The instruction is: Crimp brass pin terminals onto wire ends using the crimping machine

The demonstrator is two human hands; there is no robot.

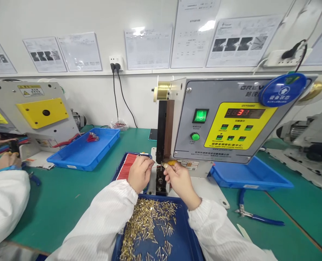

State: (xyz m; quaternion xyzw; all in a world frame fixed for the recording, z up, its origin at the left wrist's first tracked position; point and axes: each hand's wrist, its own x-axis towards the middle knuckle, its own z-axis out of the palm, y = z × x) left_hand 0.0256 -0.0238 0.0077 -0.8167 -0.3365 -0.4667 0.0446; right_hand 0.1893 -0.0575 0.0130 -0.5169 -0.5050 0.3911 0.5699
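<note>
My left hand [141,173] is closed in a pinch, with a thin pale wire [156,165] running from its fingertips to the crimping machine's head [161,170]. On the other side of that head, my right hand [180,179] pinches something too small to make out. A yellow cover [170,162] sits on one of its fingers. Red wires [127,166] lie bundled in a tray behind my left hand. Below both hands, a dark blue tray [184,232] holds many loose brass-coloured terminals [147,217].
The machine's grey housing [201,90] rises at right, its display lit red. Blue-handled cutters [255,216] lie beside a blue tray [253,177]. At left, another blue tray [82,159] holds red-wired parts, and a co-worker's sleeve [8,203] reaches in.
</note>
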